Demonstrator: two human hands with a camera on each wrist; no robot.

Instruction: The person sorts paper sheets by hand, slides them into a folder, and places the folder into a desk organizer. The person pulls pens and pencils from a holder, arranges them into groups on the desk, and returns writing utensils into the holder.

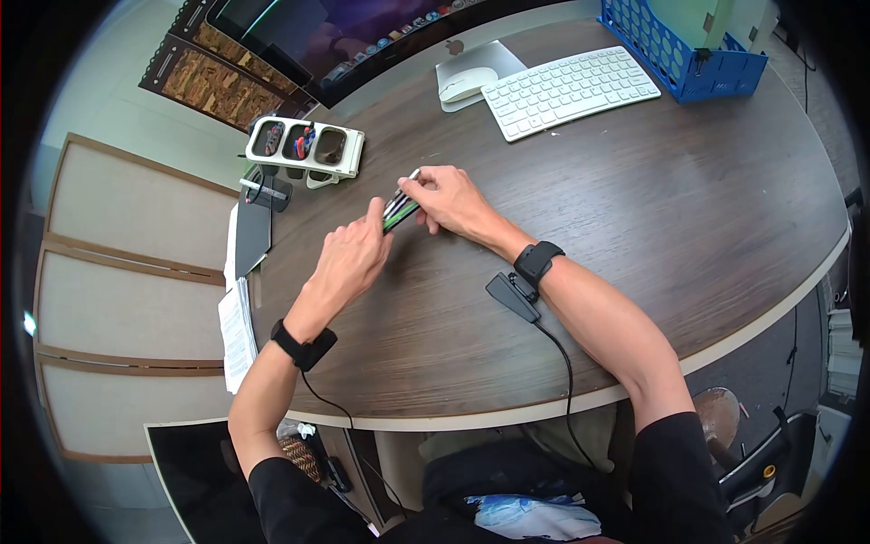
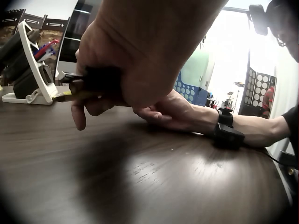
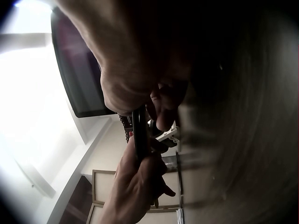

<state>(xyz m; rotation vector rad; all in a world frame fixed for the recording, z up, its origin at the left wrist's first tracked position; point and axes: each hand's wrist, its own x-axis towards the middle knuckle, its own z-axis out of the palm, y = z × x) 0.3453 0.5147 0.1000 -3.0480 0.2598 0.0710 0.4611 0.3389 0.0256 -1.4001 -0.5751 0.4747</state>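
Observation:
Both hands hold a small bundle of pens (image 1: 400,210) over the desk, with green, white and dark barrels showing between them. My left hand (image 1: 352,254) wraps its fingers around the lower end, thumb along the top. At the upper end, the fingers and thumb of my right hand (image 1: 446,198) grip the pens. In the left wrist view, dark pen ends (image 2: 77,87) stick out past the left hand, which hides the rest. A dark barrel (image 3: 139,130) spans the two hands in the right wrist view.
A white organizer (image 1: 355,154) with pens in its compartments stands beyond the left hand, beside a dark pen cup (image 1: 279,196). Farther back are a keyboard (image 1: 571,91), a mouse (image 1: 468,83) and a blue basket (image 1: 725,77). Papers (image 1: 237,335) lie at the left edge. Cables trail from both wrists.

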